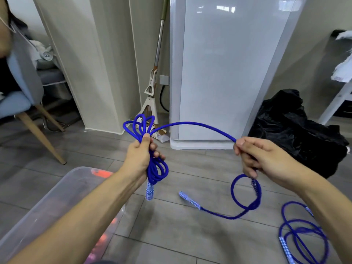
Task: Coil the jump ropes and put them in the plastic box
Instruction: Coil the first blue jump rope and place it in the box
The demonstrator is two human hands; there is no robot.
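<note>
home, lived-in room | grey wood-plank floor (pixel 190 235) | mop (pixel 152 86) leaning in wall corner at 12 o'clock | white appliance (pixel 219 73) at 1 o'clock | blue chair (pixel 17 103) at 9 o'clock | black rubbish bag (pixel 297 130) at 3 o'clock

A tall glossy white cabinet (pixel 228 73) stands on grey wood-plank flooring (pixel 190 235). Just left of it a mop (pixel 152 82) leans in the corner against beige wall panels (pixel 91 63). Far left of the cabinet sits a blue chair (pixel 21 88) with wooden legs; right of it lies a crumpled black bag (pixel 297 130).
</note>
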